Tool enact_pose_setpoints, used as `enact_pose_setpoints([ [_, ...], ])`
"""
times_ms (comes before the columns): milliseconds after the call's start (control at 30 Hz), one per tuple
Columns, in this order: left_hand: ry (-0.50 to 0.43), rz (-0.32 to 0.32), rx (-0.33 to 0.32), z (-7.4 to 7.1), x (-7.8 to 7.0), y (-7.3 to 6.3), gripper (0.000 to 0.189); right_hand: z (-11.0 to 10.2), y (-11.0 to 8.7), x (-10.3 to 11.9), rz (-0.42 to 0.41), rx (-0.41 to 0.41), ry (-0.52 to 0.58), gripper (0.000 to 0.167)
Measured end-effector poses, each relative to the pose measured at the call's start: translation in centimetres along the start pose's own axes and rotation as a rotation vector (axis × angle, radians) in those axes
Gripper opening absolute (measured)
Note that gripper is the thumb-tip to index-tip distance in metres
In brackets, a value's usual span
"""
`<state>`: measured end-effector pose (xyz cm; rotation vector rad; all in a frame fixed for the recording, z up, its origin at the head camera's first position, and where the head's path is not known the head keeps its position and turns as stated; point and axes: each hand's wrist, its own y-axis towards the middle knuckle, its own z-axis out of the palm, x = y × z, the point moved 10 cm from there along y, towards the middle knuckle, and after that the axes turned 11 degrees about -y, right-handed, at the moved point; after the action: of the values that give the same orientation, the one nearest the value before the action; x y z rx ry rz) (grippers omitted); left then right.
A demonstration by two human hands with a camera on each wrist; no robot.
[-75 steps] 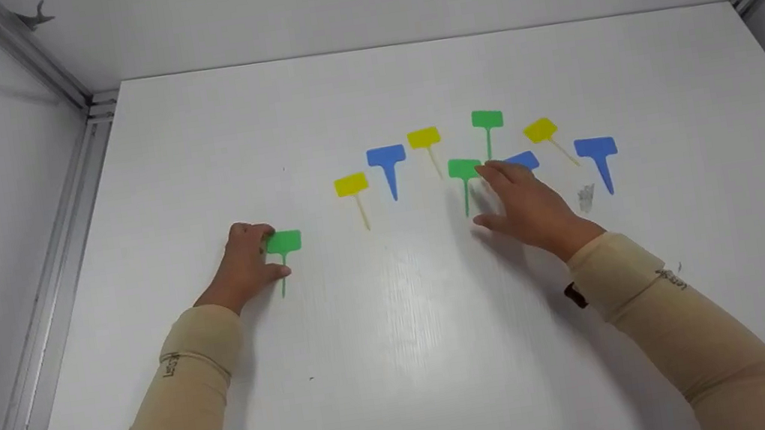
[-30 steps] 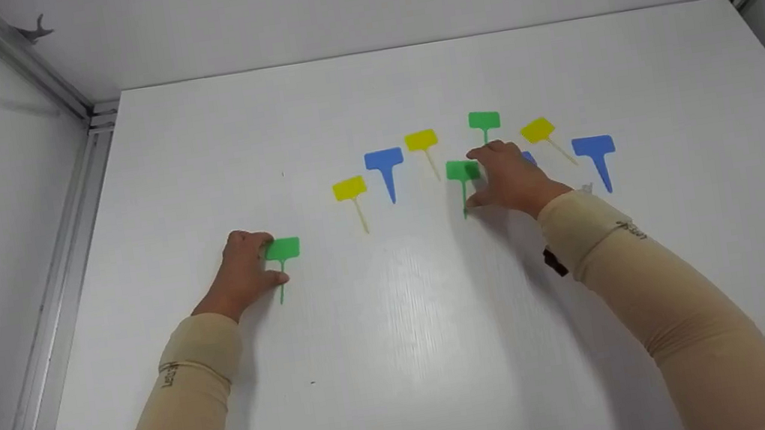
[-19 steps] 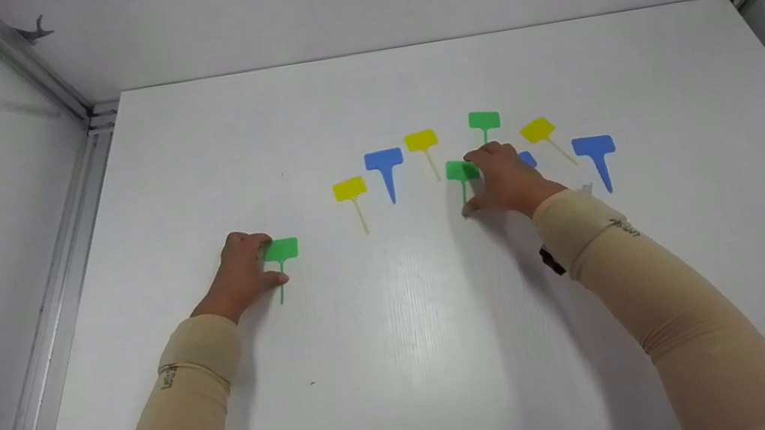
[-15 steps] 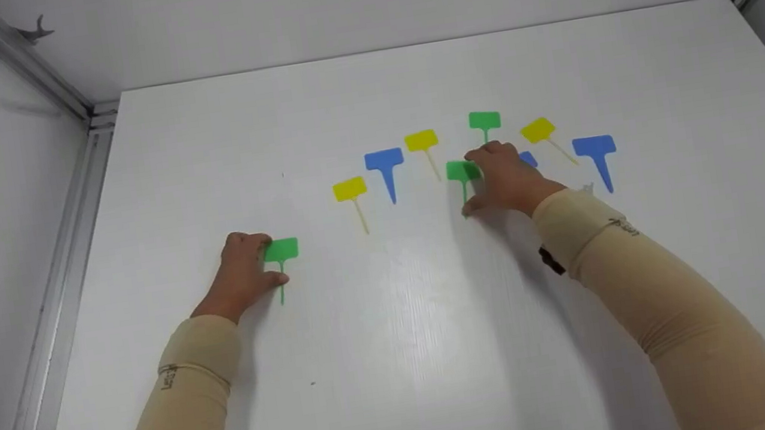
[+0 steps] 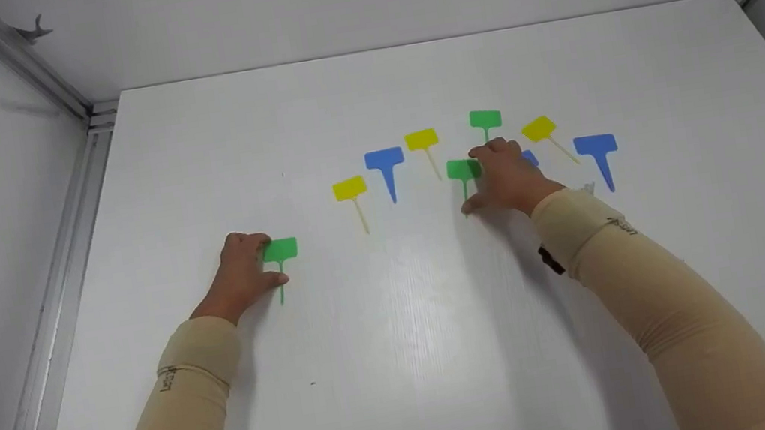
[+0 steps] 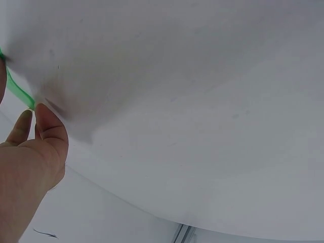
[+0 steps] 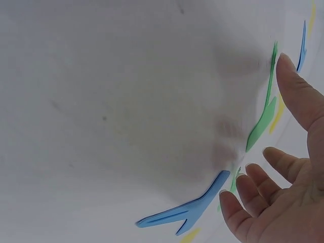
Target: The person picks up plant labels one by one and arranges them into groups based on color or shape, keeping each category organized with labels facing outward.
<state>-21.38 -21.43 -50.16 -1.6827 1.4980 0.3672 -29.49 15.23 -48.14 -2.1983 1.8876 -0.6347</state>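
My left hand holds a green T-shaped plant label, fingers at the head's left corner and thumb at the stem. In the left wrist view, that label runs between fingertips and thumb, close over the tabletop. My right hand hovers with spread, bent fingers around a second green plant label. The right wrist view shows a gap between this label and the fingers, with the thumb near its stem. A blue label is mostly hidden behind this hand; a third green label lies just beyond.
More labels lie flat on the white table: yellow ones and blue ones. A small greyish patch shows beside the right sleeve. White panels stand along the back and sides.
Since the earliest frame, my right hand has moved forward and left, its thumb now beside the green label's stem. My left hand and its label have shifted only slightly.
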Motion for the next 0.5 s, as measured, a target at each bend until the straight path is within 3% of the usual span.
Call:
enact_pose_setpoints([
  [500, 0.011, 0.009, 0.002, 0.01, 0.10, 0.09, 0.068, 0.34, 0.56, -0.17, -0.014, -0.003, -0.056, 0.084],
])
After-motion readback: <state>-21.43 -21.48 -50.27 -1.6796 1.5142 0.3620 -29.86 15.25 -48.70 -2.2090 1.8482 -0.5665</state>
